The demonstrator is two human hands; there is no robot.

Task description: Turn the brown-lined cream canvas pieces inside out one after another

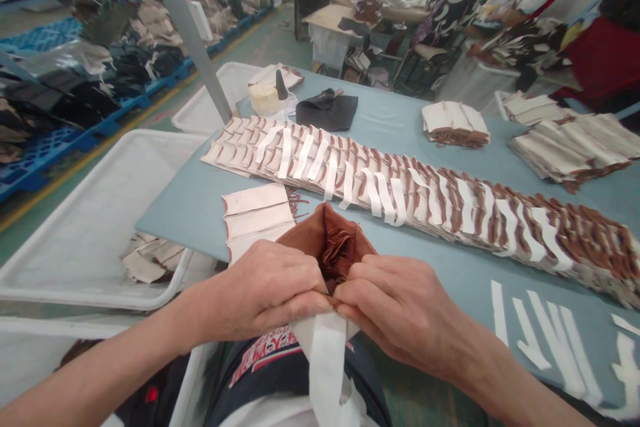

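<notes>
Both hands meet close to my body at the table's near edge, gripping one piece of brown fringed leather [306, 235] with a pale back. My left hand [273, 290] pinches its near edge from the left. From the right, my right hand [393, 300] pinches the same edge, thumbs almost touching. The leather stands folded open between them, brown fringe bunched inside. A white strip [327, 360] hangs below my fingers; how it joins the leather is hidden. Just beyond my left hand lie several flat cream pieces [257, 210] with brown fringe.
A long overlapping row of cream-and-brown pieces [380, 180] with white strips crosses the blue table [195, 213]. Loose white strips [560, 340] lie at right. A tape roll [263, 99] and black cloth [327, 112] sit behind. White bins [100, 213] stand left; a person sits far back.
</notes>
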